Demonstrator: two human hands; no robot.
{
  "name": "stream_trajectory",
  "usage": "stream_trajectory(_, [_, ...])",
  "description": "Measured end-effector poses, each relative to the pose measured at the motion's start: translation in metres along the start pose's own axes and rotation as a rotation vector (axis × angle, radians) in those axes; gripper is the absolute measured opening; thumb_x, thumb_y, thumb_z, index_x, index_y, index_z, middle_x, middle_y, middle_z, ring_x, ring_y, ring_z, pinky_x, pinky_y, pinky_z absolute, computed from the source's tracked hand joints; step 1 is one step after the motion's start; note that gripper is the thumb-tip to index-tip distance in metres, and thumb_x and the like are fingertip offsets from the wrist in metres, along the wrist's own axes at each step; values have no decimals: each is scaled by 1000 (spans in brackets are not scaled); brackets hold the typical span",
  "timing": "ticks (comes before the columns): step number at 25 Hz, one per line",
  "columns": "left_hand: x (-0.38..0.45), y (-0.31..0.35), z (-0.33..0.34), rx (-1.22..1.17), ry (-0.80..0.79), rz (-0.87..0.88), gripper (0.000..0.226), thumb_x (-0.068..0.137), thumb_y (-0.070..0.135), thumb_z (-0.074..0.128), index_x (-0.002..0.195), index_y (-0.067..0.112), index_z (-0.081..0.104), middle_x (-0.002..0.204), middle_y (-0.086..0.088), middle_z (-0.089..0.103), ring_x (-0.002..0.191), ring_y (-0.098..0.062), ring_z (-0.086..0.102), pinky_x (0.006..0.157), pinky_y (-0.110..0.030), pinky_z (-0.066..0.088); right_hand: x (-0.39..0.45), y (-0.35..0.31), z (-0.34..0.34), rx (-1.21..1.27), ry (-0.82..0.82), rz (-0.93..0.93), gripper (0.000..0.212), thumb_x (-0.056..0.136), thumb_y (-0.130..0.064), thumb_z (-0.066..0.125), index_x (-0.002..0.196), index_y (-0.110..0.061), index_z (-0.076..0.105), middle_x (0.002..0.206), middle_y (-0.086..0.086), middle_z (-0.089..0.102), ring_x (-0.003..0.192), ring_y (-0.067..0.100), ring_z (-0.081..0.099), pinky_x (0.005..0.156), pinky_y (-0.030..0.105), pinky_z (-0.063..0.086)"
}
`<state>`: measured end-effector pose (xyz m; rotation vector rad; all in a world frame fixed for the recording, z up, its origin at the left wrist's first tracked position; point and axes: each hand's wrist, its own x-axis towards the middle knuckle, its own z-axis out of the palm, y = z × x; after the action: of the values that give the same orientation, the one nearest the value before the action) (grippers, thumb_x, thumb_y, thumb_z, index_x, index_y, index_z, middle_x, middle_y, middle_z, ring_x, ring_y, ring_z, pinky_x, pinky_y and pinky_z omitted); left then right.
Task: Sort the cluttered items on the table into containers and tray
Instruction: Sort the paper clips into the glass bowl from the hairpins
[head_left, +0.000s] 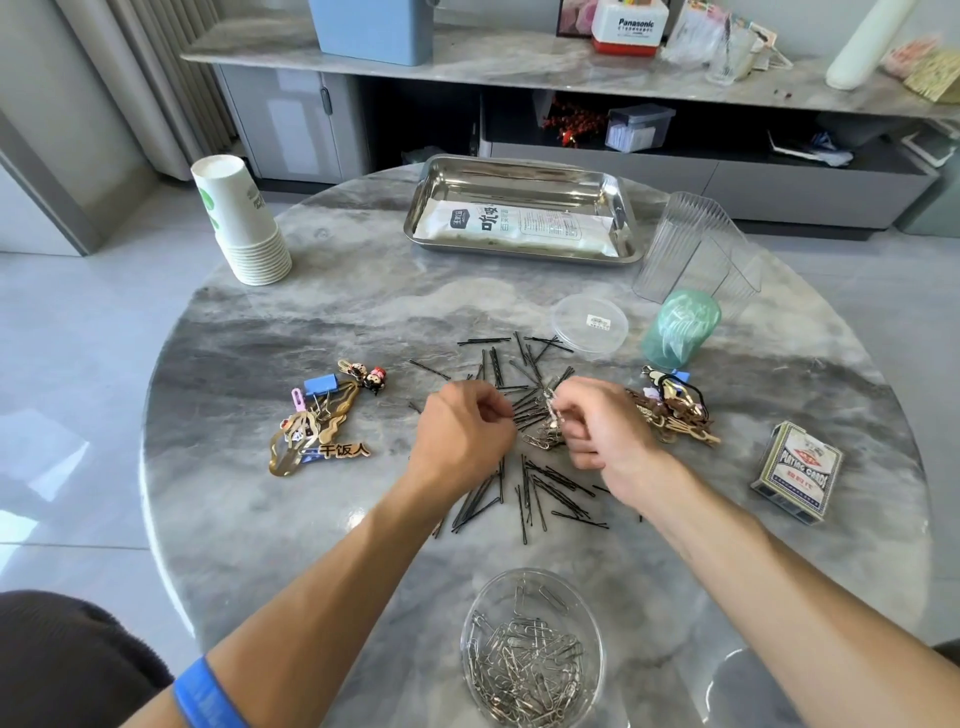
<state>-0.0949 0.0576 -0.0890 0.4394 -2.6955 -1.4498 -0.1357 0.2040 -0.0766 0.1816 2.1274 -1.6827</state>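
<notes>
pinching silver paper clips (545, 434), right hand (597, 431) fingers; left hand (465, 426) curled over black hairpins (550, 488)

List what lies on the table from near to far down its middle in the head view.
Clear bowl of paper clips → scattered black bobby pins → both hands, left hand and right hand, over the pile → round clear lid → steel tray holding a white packet.

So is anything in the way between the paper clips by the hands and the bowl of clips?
Only some loose black hairpins lie flat on the table between the paper clips under the hands and the clear bowl near the person. They are low, so lifting the clips over them should be easy. Nothing tall stands there.
</notes>
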Motion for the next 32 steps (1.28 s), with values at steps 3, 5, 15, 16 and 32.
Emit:
stream_trajectory(3, [-2, 21, 1, -846, -156, -470, 16, 91, 13, 55, 82, 8, 66, 71, -7, 66, 57, -16, 61, 53, -22, 49, -13, -17, 8, 396, -191, 98, 12, 72, -9, 40, 63, -16, 43, 50, 1, 30, 36, 9, 17, 37, 13, 12])
stream_trajectory(5, [-5, 31, 3, -1115, -236, -614, 30, 99, 19, 43, 78, 7, 60, 64, -8, 63, 51, -17, 61, 50, -24, 51, -19, -24, 15, -170, -106, -161, 14, 70, -16, 50, 57, -17, 45, 49, -2, 39, 40, 12, 29, 35, 20, 20])
stream_trajectory(15, [-5, 32, -4, -1199, -165, -707, 41, 103, 20, 35, 70, 9, 58, 48, -2, 58, 37, -11, 53, 44, -19, 48, -31, -47, 20, 67, -17, -154, 21, 91, -5, 52, 86, -7, 72, 79, 10, 75, 70, 22, 74, 63, 35, 63])
stream_trajectory(16, [-2, 30, -7, -1191, -128, -724, 42, 103, 21, 37, 69, 8, 57, 48, -4, 57, 36, -11, 50, 39, -16, 42, -27, -45, 12, -59, 34, -259, 24, 92, -5, 51, 86, -12, 73, 79, 4, 75, 67, 20, 73, 59, 31, 61])
stream_trajectory(32, [1, 17, -6, -1090, -79, -678, 40, 103, 23, 39, 75, 4, 60, 67, -10, 64, 59, -18, 61, 51, -22, 51, -6, -6, 9, -593, 40, -582, 12, 90, -21, 68, 79, -21, 69, 61, -11, 62, 54, -1, 53, 50, 12, 37])
